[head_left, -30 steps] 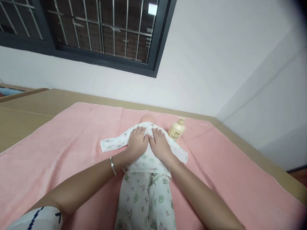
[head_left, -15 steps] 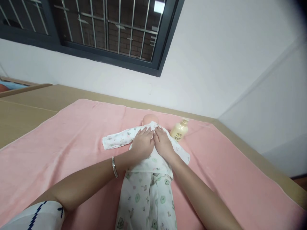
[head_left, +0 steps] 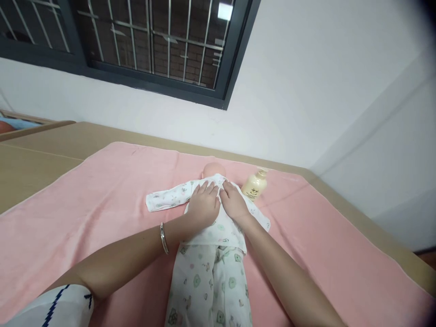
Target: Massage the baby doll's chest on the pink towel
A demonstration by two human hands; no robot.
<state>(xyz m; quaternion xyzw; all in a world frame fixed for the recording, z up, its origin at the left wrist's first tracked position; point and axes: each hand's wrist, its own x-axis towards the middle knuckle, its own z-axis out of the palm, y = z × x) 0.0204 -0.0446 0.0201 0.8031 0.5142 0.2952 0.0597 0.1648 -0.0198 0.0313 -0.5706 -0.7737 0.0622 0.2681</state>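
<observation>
A baby doll (head_left: 214, 170) in white printed pyjamas lies on a pink blanket (head_left: 112, 190), its head toward the wall. Only the smooth back or top of the head shows, no face. Flat on the left side of the pyjama top (head_left: 214, 232) rests my left hand (head_left: 203, 205), fingers stretched out. Beside it my right hand (head_left: 234, 202) lies open on the other side of the top. The hands are close together near the doll's upper body. The printed trousers (head_left: 207, 286) stretch toward me. A silver bangle (head_left: 164, 238) circles my left wrist.
A cream pump bottle (head_left: 254, 185) stands on the blanket just right of the doll's shoulder. The blanket covers a wooden surface (head_left: 44, 156) that meets a white wall (head_left: 163, 122). Above is a dark-framed barred window (head_left: 156, 50). Something blue (head_left: 22, 123) shows at far left.
Both hands stay on the doll's upper body, with barely any shift. The view has moved very slightly; the doll and bottle keep their places.
</observation>
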